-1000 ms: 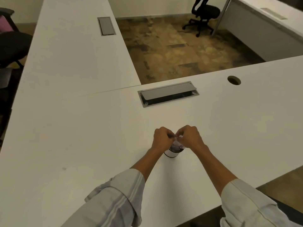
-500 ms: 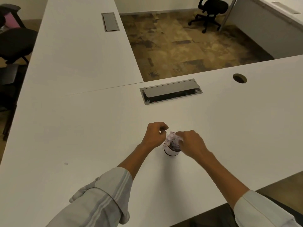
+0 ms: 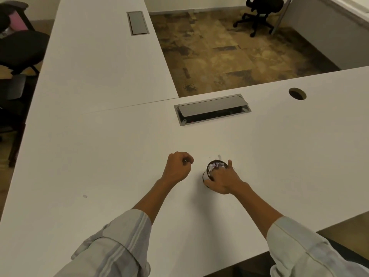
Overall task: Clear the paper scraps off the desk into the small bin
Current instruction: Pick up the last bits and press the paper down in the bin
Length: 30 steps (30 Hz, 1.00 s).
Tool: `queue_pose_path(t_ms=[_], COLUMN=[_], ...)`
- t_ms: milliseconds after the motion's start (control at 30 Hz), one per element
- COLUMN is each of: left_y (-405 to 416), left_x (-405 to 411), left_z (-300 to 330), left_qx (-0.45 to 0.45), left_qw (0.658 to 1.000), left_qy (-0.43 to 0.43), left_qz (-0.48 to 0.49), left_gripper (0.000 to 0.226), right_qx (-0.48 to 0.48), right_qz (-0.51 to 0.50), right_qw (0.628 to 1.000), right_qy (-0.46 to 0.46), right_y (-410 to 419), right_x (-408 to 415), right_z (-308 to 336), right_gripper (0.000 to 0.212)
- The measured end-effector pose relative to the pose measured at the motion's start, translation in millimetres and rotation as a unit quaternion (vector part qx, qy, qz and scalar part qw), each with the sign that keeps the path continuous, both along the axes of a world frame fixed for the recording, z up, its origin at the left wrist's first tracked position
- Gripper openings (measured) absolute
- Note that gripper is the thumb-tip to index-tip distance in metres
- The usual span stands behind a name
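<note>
Now the right hand (image 3: 223,180) is wrapping openly around the small bin (image 3: 208,177), likely steadying it, fingers pressing crumpled scraps (image 3: 215,166); the left hand (image 3: 177,166) is curling closed at nine o'clock, contents unclear. Stray scraps (image 3: 219,156) are lying on the surface (image 3: 119,156) at twelve.

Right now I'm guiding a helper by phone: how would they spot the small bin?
On the white desk, look nearer than the grey cable hatch. The small bin stands in the right hand. It is the only round cup, stuffed with crumpled paper scraps.
</note>
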<state>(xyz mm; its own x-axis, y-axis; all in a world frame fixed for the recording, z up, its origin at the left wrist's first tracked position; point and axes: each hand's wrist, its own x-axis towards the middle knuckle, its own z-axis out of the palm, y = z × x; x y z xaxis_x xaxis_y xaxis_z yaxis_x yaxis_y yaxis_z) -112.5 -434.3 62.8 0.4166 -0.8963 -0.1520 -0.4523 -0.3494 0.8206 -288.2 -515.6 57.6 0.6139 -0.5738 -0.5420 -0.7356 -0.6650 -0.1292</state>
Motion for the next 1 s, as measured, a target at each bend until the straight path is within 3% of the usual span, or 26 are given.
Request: queue_pose_path(t_ms=[100, 167, 333, 433, 600, 700, 800, 1000], left_y=[5.4, 11.4, 39.7, 67.3, 124.8, 161.5, 197.5, 264.7], left_x=[6.7, 14.5, 34.8, 51.7, 87.0, 112.6, 144.1, 205.6], left_z=[6.9, 10.6, 12.6, 6.1, -17.5, -32.3, -41.3, -55.3], left_qx=[-0.006, -0.008, -0.002, 0.005, 0.048, 0.064, 0.094, 0.210], left_qw=[1.000, 1.000, 1.000, 0.999, 0.995, 0.992, 0.983, 0.965], left_qy=[-0.003, -0.006, 0.000, 0.006, 0.018, -0.001, -0.039, -0.069], left_qz=[-0.001, 0.004, 0.023, 0.040, 0.083, 0.108, 0.151, 0.143], left_gripper=[0.027, 0.027, 0.024, 0.022, 0.022, 0.020, 0.033, 0.058], right_qx=[0.027, -0.005, -0.100, -0.124, -0.038, 0.046, 0.112, 0.129], right_qz=[-0.117, -0.146, -0.189, -0.209, -0.195, -0.163, -0.141, -0.038], right_qw=[0.983, 0.970, 0.960, 0.946, 0.929, 0.933, 0.939, 0.975], right_qy=[-0.141, -0.196, -0.178, -0.213, -0.311, -0.316, -0.292, -0.176], right_y=[-6.0, -9.5, -12.5, -2.8, 40.2, 71.5, 100.9, 161.6], right_x=[-7.4, -15.3, -24.6, -19.8, 28.6, 67.5, 100.2, 154.3], right_z=[23.2, 33.6, 48.9, 48.8, 37.2, 20.6, -5.0, -53.4], right_gripper=[0.028, 0.019, 0.015, 0.014, 0.012, 0.010, 0.014, 0.053])
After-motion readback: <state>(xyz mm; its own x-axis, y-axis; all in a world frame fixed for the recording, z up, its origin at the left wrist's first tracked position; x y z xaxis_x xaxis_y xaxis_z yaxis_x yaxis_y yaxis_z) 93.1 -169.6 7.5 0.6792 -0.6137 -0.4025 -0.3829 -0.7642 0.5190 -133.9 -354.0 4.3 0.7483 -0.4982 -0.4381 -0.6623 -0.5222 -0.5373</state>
